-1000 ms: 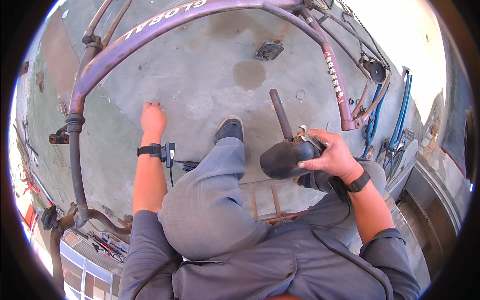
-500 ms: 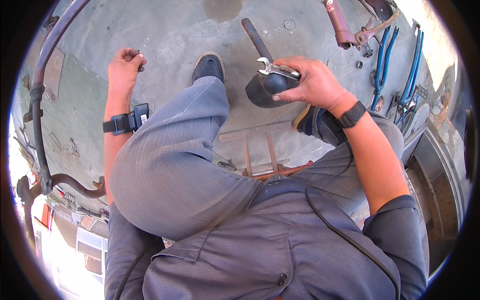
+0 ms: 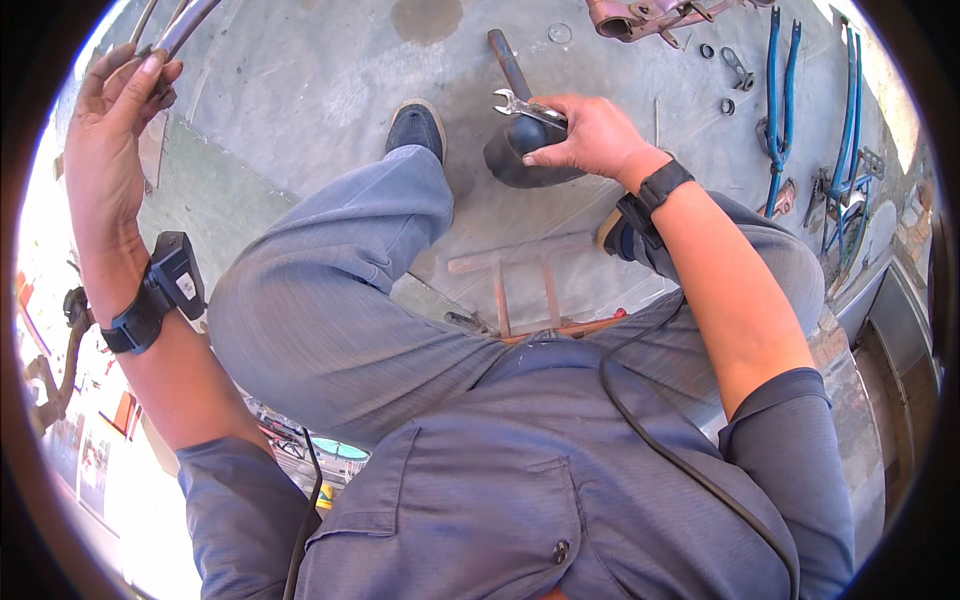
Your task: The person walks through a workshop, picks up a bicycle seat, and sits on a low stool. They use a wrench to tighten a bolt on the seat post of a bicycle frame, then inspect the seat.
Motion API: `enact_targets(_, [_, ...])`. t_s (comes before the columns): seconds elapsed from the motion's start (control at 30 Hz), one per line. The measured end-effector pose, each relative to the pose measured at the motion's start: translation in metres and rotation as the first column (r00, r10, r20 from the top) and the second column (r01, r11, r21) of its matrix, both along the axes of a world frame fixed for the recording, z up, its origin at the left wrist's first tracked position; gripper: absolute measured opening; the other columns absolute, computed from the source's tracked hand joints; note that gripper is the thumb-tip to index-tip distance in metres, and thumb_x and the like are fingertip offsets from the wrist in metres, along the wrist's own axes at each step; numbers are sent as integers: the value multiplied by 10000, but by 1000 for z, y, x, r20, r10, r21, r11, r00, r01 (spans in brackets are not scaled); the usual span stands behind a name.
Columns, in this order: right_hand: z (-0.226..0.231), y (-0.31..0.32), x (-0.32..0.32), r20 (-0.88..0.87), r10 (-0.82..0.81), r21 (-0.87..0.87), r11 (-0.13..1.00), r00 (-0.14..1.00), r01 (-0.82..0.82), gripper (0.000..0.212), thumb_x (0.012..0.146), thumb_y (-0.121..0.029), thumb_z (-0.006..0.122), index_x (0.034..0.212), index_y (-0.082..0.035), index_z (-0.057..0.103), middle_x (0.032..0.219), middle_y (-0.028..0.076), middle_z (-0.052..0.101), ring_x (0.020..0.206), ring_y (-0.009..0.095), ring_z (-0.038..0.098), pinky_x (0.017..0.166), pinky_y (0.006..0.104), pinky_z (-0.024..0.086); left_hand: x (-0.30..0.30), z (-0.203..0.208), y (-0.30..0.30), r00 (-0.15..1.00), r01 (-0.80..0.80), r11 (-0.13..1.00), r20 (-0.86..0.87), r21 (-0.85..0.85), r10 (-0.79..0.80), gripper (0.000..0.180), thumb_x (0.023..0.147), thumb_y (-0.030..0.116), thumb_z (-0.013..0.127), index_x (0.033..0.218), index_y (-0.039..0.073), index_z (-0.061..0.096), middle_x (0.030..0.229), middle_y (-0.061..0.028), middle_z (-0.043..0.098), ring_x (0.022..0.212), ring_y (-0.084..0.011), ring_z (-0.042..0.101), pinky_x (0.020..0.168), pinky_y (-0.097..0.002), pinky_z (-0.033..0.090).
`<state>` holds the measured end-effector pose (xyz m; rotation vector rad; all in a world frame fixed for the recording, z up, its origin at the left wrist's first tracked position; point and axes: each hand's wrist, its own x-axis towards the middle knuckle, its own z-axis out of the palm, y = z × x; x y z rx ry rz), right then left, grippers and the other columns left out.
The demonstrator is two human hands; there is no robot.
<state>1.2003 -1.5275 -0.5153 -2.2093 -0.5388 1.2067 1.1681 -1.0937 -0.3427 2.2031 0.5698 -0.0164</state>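
Note:
My right hand [image 3: 595, 138] is closed around a silver open-ended wrench [image 3: 532, 108]; its jaw points left. The same hand's thumb and fingers rest on a black bicycle saddle [image 3: 520, 165], whose rusty seat post [image 3: 508, 62] reaches away across the floor. At the upper left, my left hand [image 3: 112, 135] is raised with its fingers bent together around something small and dark that I cannot make out. Its fingertips overlap the end of a metal tube [image 3: 188, 28], and whether they grip it is hard to see.
A pinkish bicycle frame [image 3: 650, 18] lies at the top right. Beyond my right knee lie blue forks [image 3: 780, 110], a dark crank-like part [image 3: 738, 68] and small rings [image 3: 727, 105]. A wooden rack [image 3: 520, 258] is between my feet. A dark step [image 3: 885, 340] stands at right.
My left hand has moved up and left, to the metal tube. My right hand, with the wrench and saddle, has shifted slightly left in view. The view itself has moved, too.

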Motion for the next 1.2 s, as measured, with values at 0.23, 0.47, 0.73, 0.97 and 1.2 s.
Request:
enact_targets(0.23, [-12, -3, 0, -40, -29, 36, 999, 999, 31, 690, 644, -425, 874, 1251, -157, 685, 1126, 85, 728, 1045, 301, 673, 921, 389, 527, 18, 3, -27, 982, 189, 978, -21, 87, -187, 340, 977, 244, 673, 1257, 51, 659, 1091, -111, 738, 1051, -221, 697, 1030, -359, 472])
enact_targets(0.47, [-24, -3, 6, -53, 19, 100, 995, 998, -14, 688, 626, -420, 883, 1225, -143, 686, 1124, 71, 718, 1028, 295, 674, 908, 384, 535, -57, -27, 12, 956, -170, 904, -288, -393, 54, 327, 995, 120, 542, 1298, 12, 600, 1077, -44, 592, 933, -119, 548, 909, -286, 418])
enact_targets(0.73, [-9, 7, 7, -72, 33, 67, 997, 997, -28, 640, 686, -281, 899, 1239, -62, 665, 1175, 91, 696, 1036, 230, 678, 922, 329, 530, -239, -59, -53, 410, -711, 676, -896, -196, 171, 204, 943, 105, 562, 1119, 14, 611, 930, -16, 630, 752, -88, 569, 690, -220, 466])
enact_targets(0.97, [-8, 9, 8, -120, 24, 44, 999, 993, -19, 653, 675, -258, 900, 1248, -55, 662, 1256, 100, 667, 1090, 235, 663, 953, 337, 524, -341, -57, -179, 185, -511, 764, -919, -393, -348, 234, 926, 149, 606, 1126, 28, 619, 932, -21, 643, 774, -95, 580, 705, -237, 471])
enact_targets(1.2, [-8, 12, 10, -122, 28, 30, 999, 992, -25, 642, 665, -249, 901, 1235, -59, 674, 1270, 102, 661, 1117, 245, 657, 970, 336, 518, -349, -58, -253, 267, -426, 456, -590, -782, -762, 271, 909, 192, 650, 1134, 43, 626, 935, -27, 655, 796, -101, 590, 719, -255, 475])
